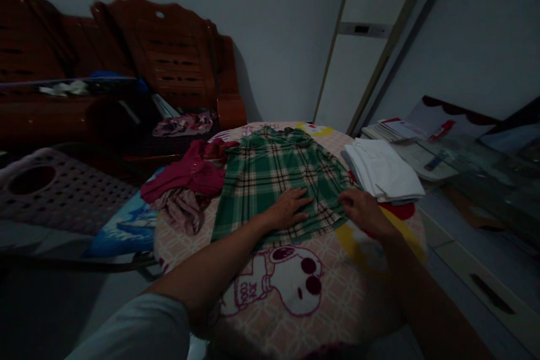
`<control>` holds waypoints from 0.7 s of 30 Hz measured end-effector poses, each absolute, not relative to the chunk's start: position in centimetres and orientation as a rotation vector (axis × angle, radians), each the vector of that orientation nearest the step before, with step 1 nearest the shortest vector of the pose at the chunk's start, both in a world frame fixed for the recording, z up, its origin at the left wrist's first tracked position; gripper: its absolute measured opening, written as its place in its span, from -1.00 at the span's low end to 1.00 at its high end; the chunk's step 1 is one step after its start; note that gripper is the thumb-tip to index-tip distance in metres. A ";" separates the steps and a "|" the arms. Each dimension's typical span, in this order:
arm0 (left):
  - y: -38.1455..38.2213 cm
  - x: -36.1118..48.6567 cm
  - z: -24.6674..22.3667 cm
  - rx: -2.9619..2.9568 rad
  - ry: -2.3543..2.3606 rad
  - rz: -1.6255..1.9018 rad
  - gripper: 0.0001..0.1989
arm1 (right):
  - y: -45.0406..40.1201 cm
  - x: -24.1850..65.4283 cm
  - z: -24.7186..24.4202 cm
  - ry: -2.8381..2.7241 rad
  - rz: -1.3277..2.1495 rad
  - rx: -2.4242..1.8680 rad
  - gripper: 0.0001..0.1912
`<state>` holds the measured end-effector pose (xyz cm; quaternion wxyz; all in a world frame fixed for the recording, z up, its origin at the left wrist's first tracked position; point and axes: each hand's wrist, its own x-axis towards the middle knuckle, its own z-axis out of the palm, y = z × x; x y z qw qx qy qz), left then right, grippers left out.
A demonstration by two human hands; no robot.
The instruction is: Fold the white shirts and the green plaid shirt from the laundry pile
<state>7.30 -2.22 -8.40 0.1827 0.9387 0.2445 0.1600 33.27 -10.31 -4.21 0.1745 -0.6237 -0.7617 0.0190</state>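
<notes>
A green plaid shirt (257, 180) lies spread over a round table with a pink patterned cloth (337, 287). My left hand (289, 209) rests flat on the shirt's lower middle, fingers spread. At the shirt's right edge, my right hand (360, 208) has its fingers closed in a pinch on the fabric. The collar end points away from me. Left of the shirt is a heap of crumpled clothes, with a magenta garment (189, 174) on top and a dull pink one (181, 208) below. Folded white clothing (383, 169) is stacked to the right.
A carved wooden sofa (169, 56) stands behind on the left, with a floral cloth (185, 124) on its seat. A pink woven chair (63, 191) and a blue cushion (126, 225) are at the left. A glass-topped cabinet (476, 163) borders the right side.
</notes>
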 end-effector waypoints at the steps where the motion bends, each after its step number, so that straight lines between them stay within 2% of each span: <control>1: -2.2 7.3 -8.1 2.610 0.694 0.500 -0.52 | -10.7 33.1 -4.6 -2.223 0.141 -1.641 -0.68; 4: -2.4 7.2 -6.6 2.464 0.689 0.640 -0.75 | -11.6 32.7 -6.3 -2.312 0.186 -1.396 -0.61; 6: -2.8 7.2 -5.5 2.402 0.647 0.585 -0.87 | -11.7 32.7 -7.4 -2.291 0.133 -1.375 -0.63; 12: -5.0 7.6 -4.4 2.585 0.477 0.151 -0.84 | -11.7 33.3 -8.7 -2.191 0.080 -1.345 -0.77; 16: -5.9 8.0 -4.5 2.764 0.516 0.133 -0.94 | -12.1 33.4 -8.4 -2.147 0.056 -1.390 -0.79; 21: -6.0 8.0 -4.6 2.775 0.498 0.188 -0.90 | -12.5 33.2 -8.1 -2.121 0.001 -1.348 -0.81</control>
